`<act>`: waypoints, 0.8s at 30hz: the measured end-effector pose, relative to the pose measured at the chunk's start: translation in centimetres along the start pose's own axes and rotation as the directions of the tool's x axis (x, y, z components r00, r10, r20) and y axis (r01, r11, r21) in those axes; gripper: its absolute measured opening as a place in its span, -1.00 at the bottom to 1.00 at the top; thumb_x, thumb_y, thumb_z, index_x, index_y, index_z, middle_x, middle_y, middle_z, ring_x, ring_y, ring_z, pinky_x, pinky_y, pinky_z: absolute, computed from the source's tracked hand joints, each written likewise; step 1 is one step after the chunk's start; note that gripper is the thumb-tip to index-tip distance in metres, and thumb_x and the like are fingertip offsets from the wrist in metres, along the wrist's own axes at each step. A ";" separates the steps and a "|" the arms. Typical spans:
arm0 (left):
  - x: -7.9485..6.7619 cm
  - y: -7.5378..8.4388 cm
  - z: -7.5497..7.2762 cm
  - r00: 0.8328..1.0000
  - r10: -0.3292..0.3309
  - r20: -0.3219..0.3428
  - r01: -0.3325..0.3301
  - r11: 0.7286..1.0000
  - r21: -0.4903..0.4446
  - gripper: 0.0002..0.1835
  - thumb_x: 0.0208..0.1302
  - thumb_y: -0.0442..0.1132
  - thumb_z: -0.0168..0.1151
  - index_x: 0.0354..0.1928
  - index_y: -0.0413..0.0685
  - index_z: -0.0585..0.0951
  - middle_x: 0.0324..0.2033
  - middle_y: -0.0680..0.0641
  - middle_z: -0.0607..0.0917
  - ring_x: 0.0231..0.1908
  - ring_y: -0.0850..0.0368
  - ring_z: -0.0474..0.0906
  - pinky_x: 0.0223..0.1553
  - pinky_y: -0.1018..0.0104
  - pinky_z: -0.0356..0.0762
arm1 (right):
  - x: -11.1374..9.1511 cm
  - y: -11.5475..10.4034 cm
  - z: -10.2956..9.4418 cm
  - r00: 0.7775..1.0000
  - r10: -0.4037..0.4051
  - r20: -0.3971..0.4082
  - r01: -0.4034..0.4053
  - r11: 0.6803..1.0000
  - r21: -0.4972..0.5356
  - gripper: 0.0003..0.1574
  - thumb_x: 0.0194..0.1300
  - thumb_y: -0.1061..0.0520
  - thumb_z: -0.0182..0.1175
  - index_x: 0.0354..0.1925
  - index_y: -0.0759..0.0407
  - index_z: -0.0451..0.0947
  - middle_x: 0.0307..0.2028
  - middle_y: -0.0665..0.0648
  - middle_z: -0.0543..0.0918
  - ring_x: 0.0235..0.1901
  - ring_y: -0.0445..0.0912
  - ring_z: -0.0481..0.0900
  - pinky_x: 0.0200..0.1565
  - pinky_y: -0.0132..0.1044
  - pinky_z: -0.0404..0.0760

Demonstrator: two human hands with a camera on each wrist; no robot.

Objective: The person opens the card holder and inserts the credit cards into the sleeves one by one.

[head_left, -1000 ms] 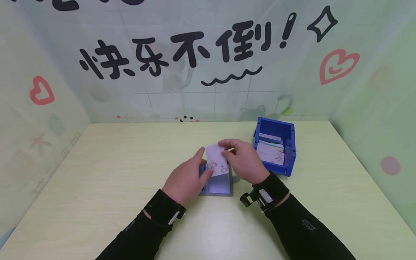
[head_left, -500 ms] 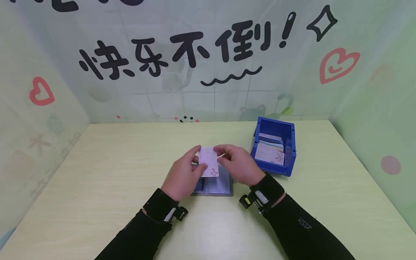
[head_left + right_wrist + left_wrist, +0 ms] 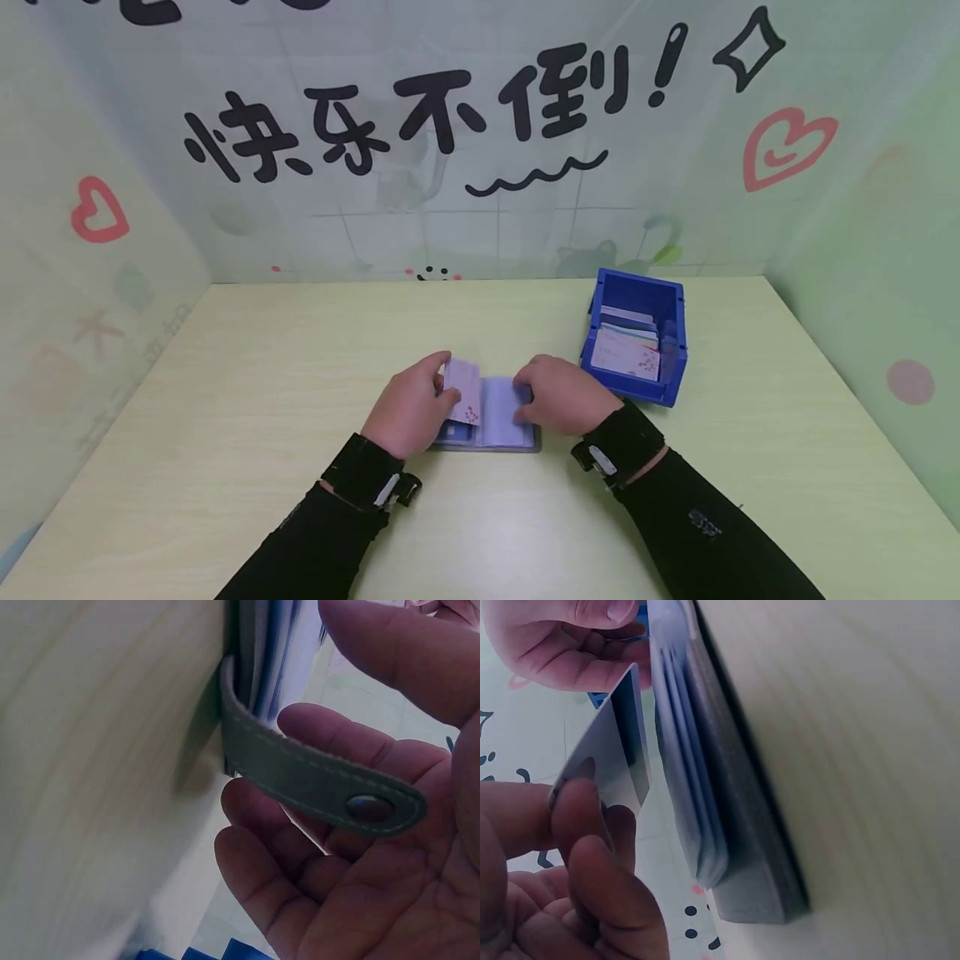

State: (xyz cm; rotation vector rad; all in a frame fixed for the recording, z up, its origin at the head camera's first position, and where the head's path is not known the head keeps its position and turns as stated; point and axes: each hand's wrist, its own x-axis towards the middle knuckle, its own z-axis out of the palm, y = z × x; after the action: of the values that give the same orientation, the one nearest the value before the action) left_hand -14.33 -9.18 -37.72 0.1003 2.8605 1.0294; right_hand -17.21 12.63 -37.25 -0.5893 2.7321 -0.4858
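Note:
My left hand (image 3: 408, 404) pinches a pale pink card (image 3: 467, 392) with a flower print at one corner. It is tilted over the left side of an opened card holder (image 3: 506, 417) with clear sleeve pages; a blue card (image 3: 455, 432) shows beneath. In the left wrist view, thumb and fingers grip the card (image 3: 604, 746) beside the stacked sleeves (image 3: 686, 772). At the holder's right edge is my right hand (image 3: 573, 396), thumb and fingers apart, fingertips right at the sleeve page. In the right wrist view, the holder's grey snap strap (image 3: 307, 769) crosses in front of its loosely bent fingers.
A blue plastic bin (image 3: 671, 367) stands at the back right, close to my right hand, with several cards (image 3: 626, 350) inside. The pale wooden table (image 3: 300, 350) ends against a printed backdrop (image 3: 345, 233) at the back and sides.
The card has passed from between both hands to my left hand alone and moved left and lower over the holder. My right hand has let go of it and come down to the holder's right page.

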 end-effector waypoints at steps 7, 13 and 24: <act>0.0 -0.3 0.2 0.999 -0.012 0.031 0.011 0.999 0.031 -0.36 0.47 -0.23 0.32 0.52 -0.17 0.41 -0.39 -0.04 0.63 -0.32 0.11 0.59 -0.37 0.30 0.42 | 0.0 -0.1 0.2 1.000 0.006 0.015 -0.006 1.000 -0.023 -0.48 0.30 -0.02 0.50 0.13 0.21 0.73 0.04 0.11 0.67 -0.08 -0.04 0.56 0.16 -0.12 0.65; 0.0 -0.2 0.3 0.998 -0.017 0.054 0.014 0.999 0.050 -0.36 0.48 -0.20 0.32 0.52 -0.14 0.41 -0.36 -0.04 0.65 -0.26 0.08 0.61 -0.35 0.31 0.45 | 0.1 -0.1 0.2 1.000 0.009 0.018 -0.008 0.999 -0.036 -0.48 0.30 -0.02 0.50 0.14 0.21 0.74 0.06 0.12 0.66 -0.07 -0.03 0.56 0.19 -0.12 0.64; -0.1 0.0 0.4 0.997 -0.028 0.072 0.020 0.994 0.106 -0.36 0.48 -0.16 0.33 0.52 -0.09 0.43 -0.35 -0.02 0.64 -0.26 0.08 0.59 -0.29 0.29 0.46 | 0.1 0.0 0.2 1.000 0.019 0.020 -0.018 0.999 -0.048 -0.49 0.30 -0.02 0.50 0.13 0.20 0.74 0.08 0.12 0.67 -0.02 -0.03 0.57 0.25 -0.10 0.63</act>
State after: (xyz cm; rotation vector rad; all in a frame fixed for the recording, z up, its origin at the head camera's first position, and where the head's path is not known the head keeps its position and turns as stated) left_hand -14.19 -8.99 -38.01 0.1088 2.8412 0.8522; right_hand -17.20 12.51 -37.47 -0.5774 2.7341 -0.4095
